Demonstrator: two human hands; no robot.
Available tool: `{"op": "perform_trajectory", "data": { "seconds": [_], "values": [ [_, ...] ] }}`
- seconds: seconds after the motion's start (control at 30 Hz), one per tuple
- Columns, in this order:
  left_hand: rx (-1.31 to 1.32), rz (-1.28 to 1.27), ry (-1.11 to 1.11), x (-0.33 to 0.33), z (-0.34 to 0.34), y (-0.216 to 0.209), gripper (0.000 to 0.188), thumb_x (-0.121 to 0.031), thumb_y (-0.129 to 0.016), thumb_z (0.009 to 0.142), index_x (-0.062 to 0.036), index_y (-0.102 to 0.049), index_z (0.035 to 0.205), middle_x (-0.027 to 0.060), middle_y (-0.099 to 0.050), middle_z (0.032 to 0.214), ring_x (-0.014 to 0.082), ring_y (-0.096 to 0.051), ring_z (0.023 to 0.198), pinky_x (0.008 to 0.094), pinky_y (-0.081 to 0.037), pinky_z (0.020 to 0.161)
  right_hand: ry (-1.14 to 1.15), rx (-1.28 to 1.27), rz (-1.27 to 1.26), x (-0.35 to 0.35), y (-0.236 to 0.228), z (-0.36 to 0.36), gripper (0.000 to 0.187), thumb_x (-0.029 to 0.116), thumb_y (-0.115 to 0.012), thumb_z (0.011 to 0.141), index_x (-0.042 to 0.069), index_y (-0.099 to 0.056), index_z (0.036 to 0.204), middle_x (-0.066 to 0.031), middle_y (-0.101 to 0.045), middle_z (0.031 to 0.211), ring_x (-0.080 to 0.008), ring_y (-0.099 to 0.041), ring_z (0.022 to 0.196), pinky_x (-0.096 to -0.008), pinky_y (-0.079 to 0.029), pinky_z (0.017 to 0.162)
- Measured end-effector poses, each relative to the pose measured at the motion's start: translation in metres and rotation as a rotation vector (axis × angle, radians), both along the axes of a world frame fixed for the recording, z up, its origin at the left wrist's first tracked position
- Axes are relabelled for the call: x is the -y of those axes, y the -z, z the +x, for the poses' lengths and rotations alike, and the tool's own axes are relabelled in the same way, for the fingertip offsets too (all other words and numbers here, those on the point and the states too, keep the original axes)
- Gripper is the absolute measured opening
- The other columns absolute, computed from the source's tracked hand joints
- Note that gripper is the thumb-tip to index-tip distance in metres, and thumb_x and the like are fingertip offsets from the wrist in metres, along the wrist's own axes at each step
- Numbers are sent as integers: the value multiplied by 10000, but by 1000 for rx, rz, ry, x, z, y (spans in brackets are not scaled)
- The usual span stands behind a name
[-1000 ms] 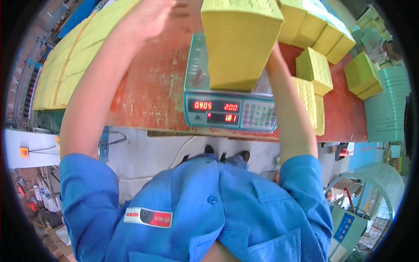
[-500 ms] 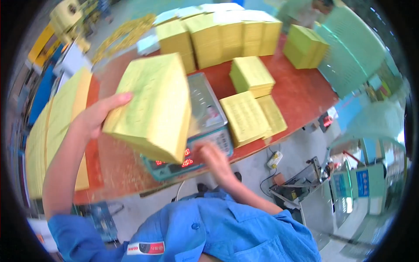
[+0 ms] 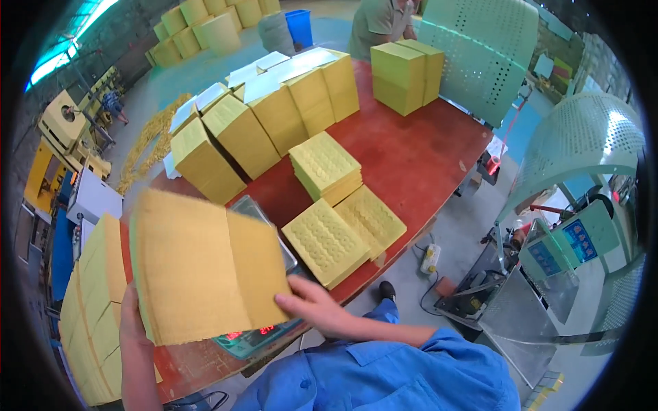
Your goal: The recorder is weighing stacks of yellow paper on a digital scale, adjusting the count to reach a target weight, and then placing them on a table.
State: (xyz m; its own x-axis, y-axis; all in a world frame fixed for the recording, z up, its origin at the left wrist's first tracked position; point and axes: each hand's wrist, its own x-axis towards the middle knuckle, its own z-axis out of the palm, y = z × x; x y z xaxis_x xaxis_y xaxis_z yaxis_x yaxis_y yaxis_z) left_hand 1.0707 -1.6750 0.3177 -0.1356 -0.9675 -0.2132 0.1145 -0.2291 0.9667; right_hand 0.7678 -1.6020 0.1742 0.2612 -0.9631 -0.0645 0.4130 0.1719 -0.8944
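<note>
A thick stack of yellow paper sheets is raised between my hands, tilted so its cut edges show. My left hand is closed round its left end, fingers partly hidden behind it. At the lower right corner, my right hand grips it with the thumb on the near side. Behind and below the paper is a teal digital scale with lit red digits; its metal pan is mostly covered. Shorter stacks of embossed yellow paper lie just right of the scale.
Tall yellow paper blocks topped with white sheets line the far side of the red table. More blocks stand at the left. A person is beyond the table, near a perforated green panel. Machinery stands right.
The paper stack has turned, moved left and come lower, bringing its cut edges into view. My right hand has moved from over the scale onto the stack. The view has shifted too.
</note>
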Motion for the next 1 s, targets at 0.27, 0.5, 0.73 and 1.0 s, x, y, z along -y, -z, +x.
{"op": "perform_trajectory", "data": {
  "seconds": [0.27,0.5,0.73,1.0],
  "values": [
    [-202,-165,237,90,-264,1,516,-400,-510,973,-97,-456,1387,95,-561,1321,236,-565,1183,407,-497,956,438,144,30,107,-24,-230,367,313,-523,1000,-2,-564,1184,-76,-624,1104,-164,-610,989,-341,-519,859],
    [-250,218,334,204,-435,62,601,-514,-576,915,-149,-467,1379,74,-555,1328,260,-516,1231,536,-439,984,395,30,277,204,39,-379,466,384,-455,1001,34,-537,1298,-102,-621,1183,-222,-609,1068,-450,-539,876],
    [-86,321,306,280,-549,103,645,-611,-534,891,-186,-470,1373,84,-536,1332,302,-486,1260,653,-437,931,594,-529,206,294,97,-472,456,349,-452,983,32,-553,1295,-160,-626,1210,-329,-608,1077,-435,-503,904],
    [78,190,266,304,-602,103,766,-595,-559,878,-167,-292,1454,125,-471,1385,344,-494,1239,705,-446,859,880,-1175,-252,274,123,-475,430,167,-606,901,-7,-532,1287,-197,-635,1065,-376,-619,961,-418,-502,838]
  ]
}}
